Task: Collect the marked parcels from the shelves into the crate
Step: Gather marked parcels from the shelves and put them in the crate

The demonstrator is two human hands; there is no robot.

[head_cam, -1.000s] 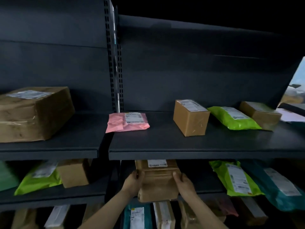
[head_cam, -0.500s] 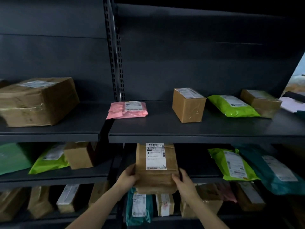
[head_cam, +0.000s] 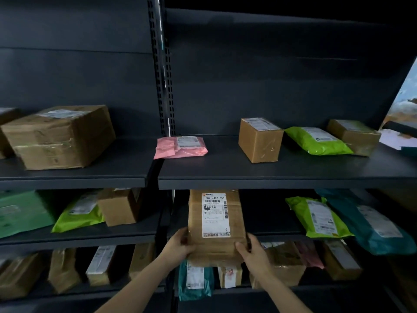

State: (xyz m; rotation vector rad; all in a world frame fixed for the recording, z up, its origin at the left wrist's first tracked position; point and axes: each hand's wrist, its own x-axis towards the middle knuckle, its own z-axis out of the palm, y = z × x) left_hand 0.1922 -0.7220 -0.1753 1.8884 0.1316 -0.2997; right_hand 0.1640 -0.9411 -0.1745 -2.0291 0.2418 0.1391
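Observation:
A flat brown cardboard parcel [head_cam: 196, 224] with a white shipping label on its face is tilted up at the front of the middle shelf [head_cam: 270, 233], its top edge hidden behind the upper shelf's lip. My left hand [head_cam: 178, 245] grips its lower left corner. My right hand [head_cam: 250, 251] grips its lower right corner. Both forearms reach up from the bottom of the view. No crate is in sight.
The upper shelf [head_cam: 225, 179] carries a pink mailer [head_cam: 180, 146], a small brown box [head_cam: 259, 141], a green mailer [head_cam: 316, 142], another box [head_cam: 354, 136] and a large box [head_cam: 61, 136]. Green and teal mailers [head_cam: 320, 218] lie right of the held parcel. Several parcels fill the lower shelf.
Both hands have drawn the brown parcel out from the middle shelf and tilted it upright, so its label now faces me. The view has dropped slightly.

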